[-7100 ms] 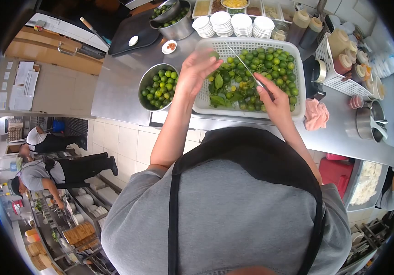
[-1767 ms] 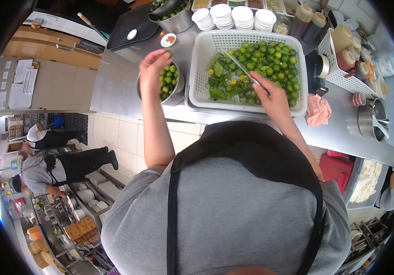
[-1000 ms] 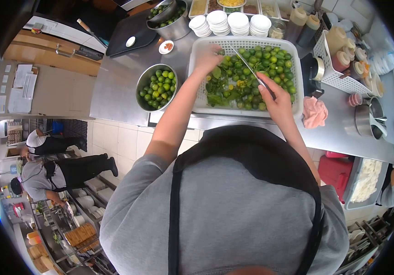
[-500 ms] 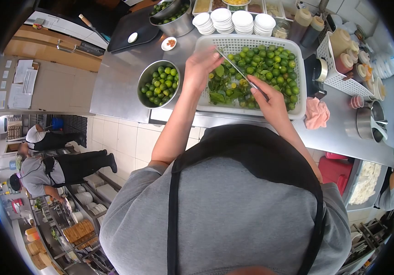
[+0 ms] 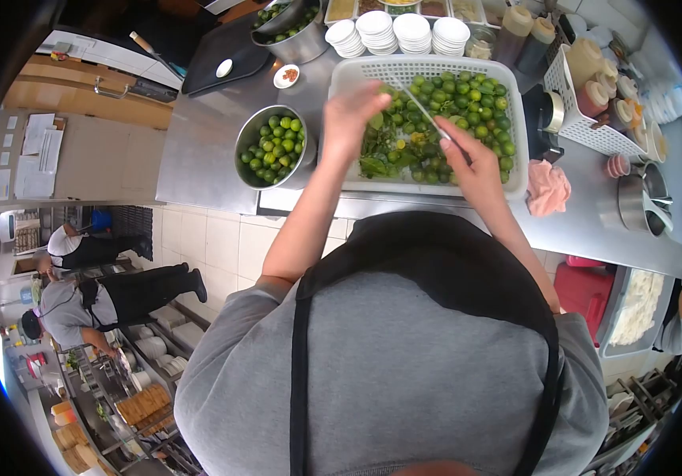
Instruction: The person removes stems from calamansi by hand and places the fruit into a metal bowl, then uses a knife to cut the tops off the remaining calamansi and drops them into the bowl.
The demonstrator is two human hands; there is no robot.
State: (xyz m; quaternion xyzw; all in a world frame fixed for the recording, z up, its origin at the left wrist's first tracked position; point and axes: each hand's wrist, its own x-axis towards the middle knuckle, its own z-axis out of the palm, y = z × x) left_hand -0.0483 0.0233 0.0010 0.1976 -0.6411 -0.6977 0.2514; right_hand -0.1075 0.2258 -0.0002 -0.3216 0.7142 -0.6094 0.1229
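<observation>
My right hand (image 5: 472,155) grips a knife (image 5: 422,107), its thin blade slanting up and left over the basket. Opposite it, my left hand (image 5: 349,123) hovers at the basket's left side near the blade tip; its fingers are smeared by motion, and I cannot tell whether they hold anything. Beneath both hands is a white perforated plastic basket (image 5: 412,189) with many small green limes (image 5: 476,103). Leafy stems (image 5: 374,165) and a few yellowish fruits lie in its left part. To the left stands a steel bowl (image 5: 306,163) of limes.
Stacked white dishes (image 5: 376,32) line the back. A pink cloth (image 5: 547,189) lies right of the basket, near a white crate (image 5: 595,141) of bottles. A small dish (image 5: 286,77) and black tray (image 5: 230,63) sit back left. Two people (image 5: 71,305) stand behind at left.
My left hand has blurred and its fingers have shifted slightly right. The knife remains in my right hand, which has moved a little right. The whole view has shifted slightly.
</observation>
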